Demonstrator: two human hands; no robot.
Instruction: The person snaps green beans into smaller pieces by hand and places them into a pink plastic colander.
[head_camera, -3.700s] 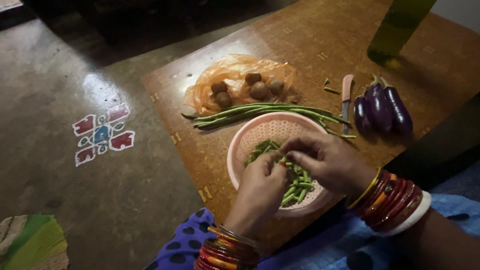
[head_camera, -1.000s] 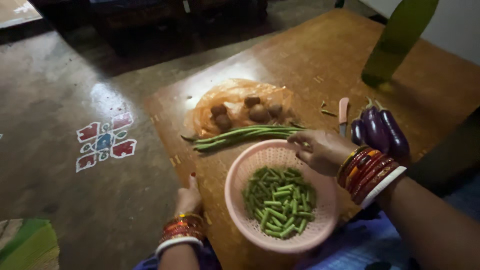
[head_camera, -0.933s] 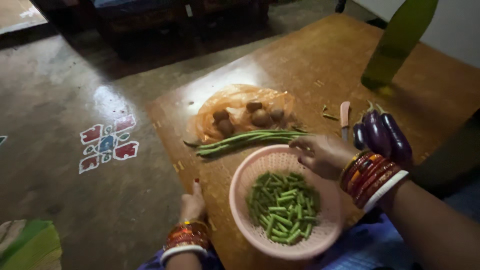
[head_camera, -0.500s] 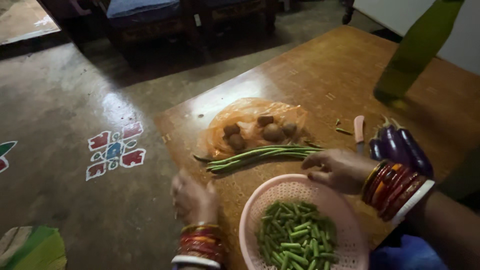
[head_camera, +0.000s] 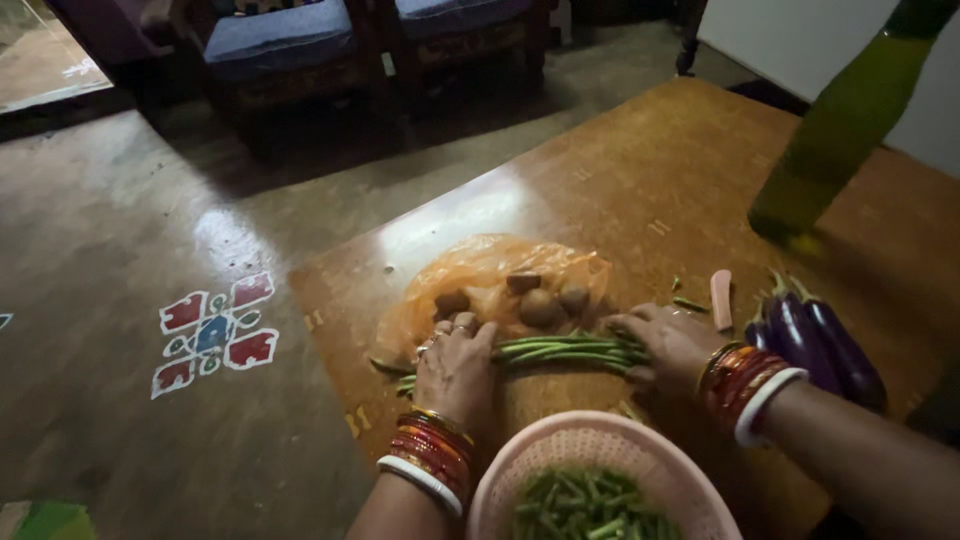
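Both hands, left hand (head_camera: 455, 372) and right hand (head_camera: 668, 343), clasping long beans (head_camera: 565, 350) on brown table (head_camera: 640, 150), glossy floor (head_camera: 120, 230) beyond.

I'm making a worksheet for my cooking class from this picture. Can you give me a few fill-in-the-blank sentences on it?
1. Both hands, the left hand and the right hand, rest on a bundle of long ____ beans.
2. The cut bean pieces lie in a ____ basket.
3. The brown round vegetables sit on an ____ plastic bag.
4. The purple eggplants lie beside the person's ____ wrist.

Missing words: green; pink; orange; right
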